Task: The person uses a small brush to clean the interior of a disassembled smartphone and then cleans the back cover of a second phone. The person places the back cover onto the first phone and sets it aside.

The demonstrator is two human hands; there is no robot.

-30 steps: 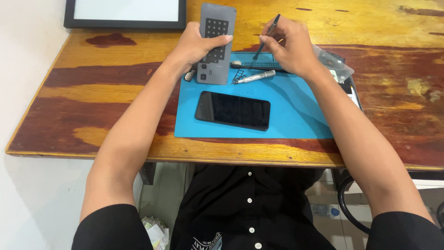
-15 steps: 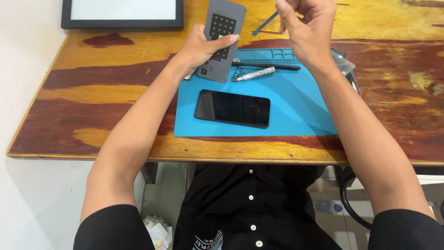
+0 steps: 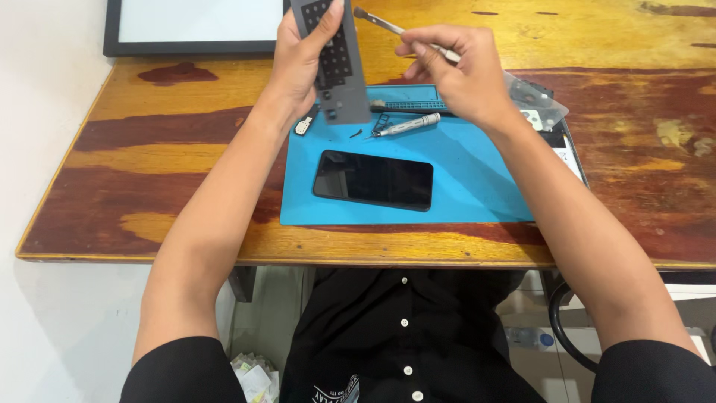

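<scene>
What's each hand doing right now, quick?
Left hand: closed on the grey perforated card, lifted above the blue mat.
Right hand: closed on a thin metal tool.

Grey holed block [image 3: 334, 63]: upright, raised at 12 o'clock above mat.
Slim tool [image 3: 399, 31]: tilted, tip toward 10 o'clock.

Wooden table [image 3: 186, 160] under blue mat [image 3: 477, 186]
</scene>
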